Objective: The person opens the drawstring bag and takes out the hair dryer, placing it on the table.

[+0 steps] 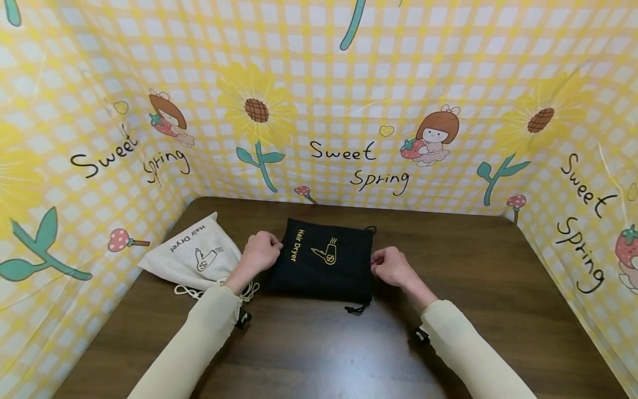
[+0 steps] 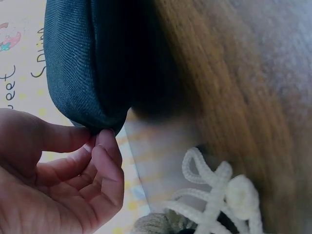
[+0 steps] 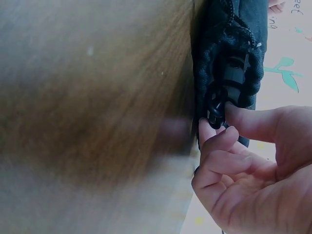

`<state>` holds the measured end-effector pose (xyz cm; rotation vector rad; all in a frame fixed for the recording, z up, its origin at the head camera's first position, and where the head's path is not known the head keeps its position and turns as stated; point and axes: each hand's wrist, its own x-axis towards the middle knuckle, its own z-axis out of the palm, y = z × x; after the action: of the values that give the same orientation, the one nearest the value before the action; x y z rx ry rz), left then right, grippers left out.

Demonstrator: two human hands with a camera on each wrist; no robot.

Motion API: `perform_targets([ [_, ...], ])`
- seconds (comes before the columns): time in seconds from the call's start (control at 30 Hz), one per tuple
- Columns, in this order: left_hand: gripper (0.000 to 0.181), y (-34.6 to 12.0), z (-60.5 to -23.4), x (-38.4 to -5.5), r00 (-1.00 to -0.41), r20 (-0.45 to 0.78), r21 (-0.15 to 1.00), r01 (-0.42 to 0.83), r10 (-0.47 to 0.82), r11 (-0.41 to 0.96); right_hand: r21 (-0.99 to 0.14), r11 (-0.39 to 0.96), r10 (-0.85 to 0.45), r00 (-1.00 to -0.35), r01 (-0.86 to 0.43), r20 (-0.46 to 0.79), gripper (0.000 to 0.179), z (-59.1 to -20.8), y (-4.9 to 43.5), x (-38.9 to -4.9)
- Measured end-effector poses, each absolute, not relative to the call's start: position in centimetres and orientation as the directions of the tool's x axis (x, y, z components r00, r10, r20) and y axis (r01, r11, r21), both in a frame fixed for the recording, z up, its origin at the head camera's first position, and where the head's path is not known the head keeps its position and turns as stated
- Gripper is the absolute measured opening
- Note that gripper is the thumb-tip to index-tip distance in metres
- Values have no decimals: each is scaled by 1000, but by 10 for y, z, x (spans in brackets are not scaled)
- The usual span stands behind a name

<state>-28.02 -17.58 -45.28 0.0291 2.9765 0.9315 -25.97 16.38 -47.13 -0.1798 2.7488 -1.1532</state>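
A black drawstring bag (image 1: 326, 260) with yellow "Hair Dryer" lettering and a dryer drawing lies on the table, bulging with something inside. At its left end, my left hand (image 1: 261, 252) pinches the fabric edge between thumb and fingers; the left wrist view shows this rounded corner (image 2: 90, 109) up close. My right hand (image 1: 394, 266) is at the gathered mouth on the right side. There, in the right wrist view, its thumb and forefinger pinch a looped black cord (image 3: 217, 105). Most of the contents are hidden by the fabric.
A cream drawstring bag (image 1: 199, 252), also marked "Hair Dryer", lies to the left, partly behind my left forearm. Its white cords (image 2: 209, 187) trail on the brown wooden table (image 1: 324, 354). Yellow checked cloth (image 1: 339, 100) walls the table's back and sides.
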Motion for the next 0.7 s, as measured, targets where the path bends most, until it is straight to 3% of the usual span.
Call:
perform_targets([
  [0.7,20,-178,-446,-280,-1000,2,556,17,20,831,-752,659,-201,-969,-24,-146,15,-466,174,-256],
])
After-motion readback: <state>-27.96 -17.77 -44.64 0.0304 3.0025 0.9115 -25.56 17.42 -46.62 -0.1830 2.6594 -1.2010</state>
